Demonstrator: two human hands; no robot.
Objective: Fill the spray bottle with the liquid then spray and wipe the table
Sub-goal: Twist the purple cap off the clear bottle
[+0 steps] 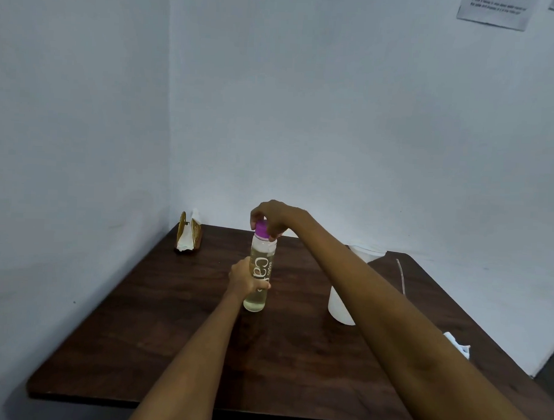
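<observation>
A dark brown wood-grain counter (158, 325) is seen set into the corner of two pale blue-white walls (335, 117); a printed paper notice (496, 11) is fixed high on the right wall, its text too blurred to be read. Near the middle of the counter a tall clear plastic bottle of pale yellow liquid (261, 266) is stood upright, white lettering running down its side; its lower body is wrapped by the left hand (246, 278), whose grip is closed on it. The bottle's purple screw cap (262, 229) is covered from above by the right hand (275, 219), the grip of which is closed around the cap; the cap is seen seated on the neck. To the right of the bottle, well apart from it, a translucent white plastic spray bottle body (340, 306) is stood on the counter, partly hidden behind the right forearm; whether it is open at the top cannot be told. At the far left corner a gold wire napkin holder with white napkins (188, 235) is placed; near the right edge a small crumpled white cloth (458, 343) is laid, and beyond it a thin clear tube (401, 275) is seen.
</observation>
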